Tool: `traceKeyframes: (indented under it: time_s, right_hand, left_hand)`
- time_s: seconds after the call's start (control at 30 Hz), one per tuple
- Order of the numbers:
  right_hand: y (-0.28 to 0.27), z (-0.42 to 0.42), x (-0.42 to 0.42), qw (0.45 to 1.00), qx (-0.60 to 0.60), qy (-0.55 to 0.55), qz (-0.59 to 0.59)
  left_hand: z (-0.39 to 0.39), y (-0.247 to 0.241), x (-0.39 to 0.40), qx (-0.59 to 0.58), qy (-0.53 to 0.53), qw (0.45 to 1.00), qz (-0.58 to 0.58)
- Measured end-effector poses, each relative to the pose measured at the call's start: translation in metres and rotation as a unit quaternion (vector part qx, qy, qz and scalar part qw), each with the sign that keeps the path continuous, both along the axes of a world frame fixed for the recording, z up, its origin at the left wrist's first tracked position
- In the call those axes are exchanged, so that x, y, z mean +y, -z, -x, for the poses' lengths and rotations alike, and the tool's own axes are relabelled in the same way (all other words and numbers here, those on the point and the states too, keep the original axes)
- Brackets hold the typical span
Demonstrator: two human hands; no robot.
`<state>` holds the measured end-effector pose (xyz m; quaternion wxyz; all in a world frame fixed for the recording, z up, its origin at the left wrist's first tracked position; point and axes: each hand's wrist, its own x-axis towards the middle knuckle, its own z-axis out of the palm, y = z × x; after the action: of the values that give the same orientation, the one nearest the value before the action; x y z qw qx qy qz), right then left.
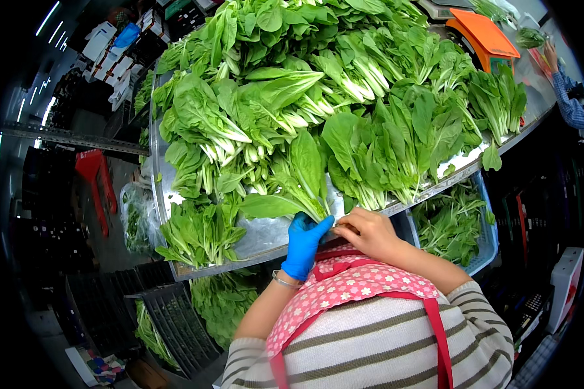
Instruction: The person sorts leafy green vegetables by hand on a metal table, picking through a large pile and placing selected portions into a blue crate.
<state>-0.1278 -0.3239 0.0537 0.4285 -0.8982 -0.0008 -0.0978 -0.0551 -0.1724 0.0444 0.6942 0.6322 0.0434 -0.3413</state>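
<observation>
In a blue glove, my left hand [306, 240] grips a small bunch of leafy greens [305, 182] by its stem end, just over the front edge of the metal table [263, 233]. Bare and close beside it, my right hand [370, 229] has its thumb and fingers pinched together at the base of the stems. Whatever lies between those fingertips is too small to tell. A large heap of leafy greens with white stems [272, 102] covers the table beyond. Bunches lie on both sides, one pile [202, 231] at the left corner and a row [384, 150] along the right edge.
A blue plastic crate [489, 243] with loose leaves stands below the table's right edge. An orange scale [484, 34] sits at the far right, near another person's arm [567, 97]. Black crates [175, 326] with greens are at lower left. A red pallet jack [97, 180] stands left.
</observation>
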Motion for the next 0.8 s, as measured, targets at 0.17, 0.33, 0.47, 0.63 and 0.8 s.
traceKeyframes:
  time_s: [0.17,0.33,0.47,0.63,0.8]
  right_hand:
    - [0.012,0.008,-0.027,0.971,0.025,0.133,0.198]
    - [0.023,0.006,-0.031,0.965,0.047,0.154,0.207]
    - [0.027,0.003,-0.031,0.976,0.069,0.191,0.081]
    - [0.000,-0.001,-0.015,0.892,0.151,0.197,-0.377]
    - [0.009,0.003,0.007,0.841,0.129,0.163,-0.500]
  left_hand:
    - [0.002,-0.005,0.002,0.025,-0.004,0.999,-0.027]
    - [0.003,-0.002,0.008,0.002,-0.013,0.999,0.046]
    - [0.000,0.004,0.025,0.072,0.017,0.996,0.053]
    - [0.001,0.005,0.023,0.099,0.015,0.980,0.174]
    - [0.001,0.006,0.013,0.145,0.050,0.973,0.172]
